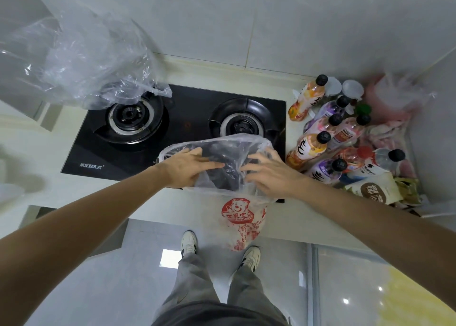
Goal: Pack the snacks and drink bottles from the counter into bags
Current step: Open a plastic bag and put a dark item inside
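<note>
Both hands at bag [237,177] mouth over stove [172,133] edge: left hand [190,167] spread flat inside, right hand [269,175] pinching film. Bottles [328,138] and snacks [380,190] crowded at right, unpacked. Risks: thin film tearing, mouth collapsing, crowded bottles toppling on reach.

I held both bare forearms extended forward and inward, so that my hands converged at the centre of the view. My left hand [187,167] lay palm down with the fingers [209,164] spread and pointing right, while my right hand [269,175] lay palm down opposite it, fingers loosely spread and pointing left. The fingertips of the two hands were near each other but apart.
</note>
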### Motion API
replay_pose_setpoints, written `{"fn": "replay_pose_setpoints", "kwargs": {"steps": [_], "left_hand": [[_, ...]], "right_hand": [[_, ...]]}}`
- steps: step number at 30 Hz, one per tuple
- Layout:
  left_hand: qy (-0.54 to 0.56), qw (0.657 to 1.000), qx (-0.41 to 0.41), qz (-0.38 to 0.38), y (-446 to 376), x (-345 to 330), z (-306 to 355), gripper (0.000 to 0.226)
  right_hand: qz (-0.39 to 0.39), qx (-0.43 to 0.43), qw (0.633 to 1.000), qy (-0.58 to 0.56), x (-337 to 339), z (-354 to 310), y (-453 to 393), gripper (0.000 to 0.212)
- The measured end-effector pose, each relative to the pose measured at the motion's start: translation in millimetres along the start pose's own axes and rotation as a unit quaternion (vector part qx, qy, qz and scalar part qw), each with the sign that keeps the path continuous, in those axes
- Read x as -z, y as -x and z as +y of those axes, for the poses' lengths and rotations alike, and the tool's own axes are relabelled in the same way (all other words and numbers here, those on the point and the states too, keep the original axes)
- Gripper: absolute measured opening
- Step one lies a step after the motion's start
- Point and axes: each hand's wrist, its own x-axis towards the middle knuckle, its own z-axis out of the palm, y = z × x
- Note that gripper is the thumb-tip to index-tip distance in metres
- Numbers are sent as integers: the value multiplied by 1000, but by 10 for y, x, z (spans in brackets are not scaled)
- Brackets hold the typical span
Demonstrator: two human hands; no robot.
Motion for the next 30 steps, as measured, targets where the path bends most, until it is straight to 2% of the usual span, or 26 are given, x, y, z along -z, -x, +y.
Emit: {"fn": "replay_pose_setpoints", "kwargs": {"steps": [3,5,8,12,16,19,21,24,28,30], "left_hand": [[24,1000,-9,12,22,-92,3,47],[-10,999,-24,41,60,-202,-26,36],[-57,995,-41,65,95,-302,-39,49],[-89,988,-46,114,160,-271,-40,58],[-74,979,-51,181,233,-204,-68,46],[-53,985,-44,159,310,-163,-93,46],[-69,992,-17,103,363,-105,-79,47],[-97,993,67,0,381,4,17,57],[-106,985,133,0,344,162,178,75],[-122,981,153,8,344,218,216,81]], "right_hand": [[-38,-19,999,-20,-98,11,34,31],[-61,-39,997,-20,-159,10,63,35],[-96,-44,994,5,-235,-5,99,41],[-111,-85,990,37,-163,-72,121,33],[-109,-88,987,80,-157,-10,180,43],[-130,-107,981,92,-188,101,245,62],[-142,-123,977,101,-169,132,279,66],[-155,-133,972,114,-167,88,314,69],[-185,-146,965,114,-132,-34,312,99],[-189,-159,963,106,-87,-80,311,104]]}}
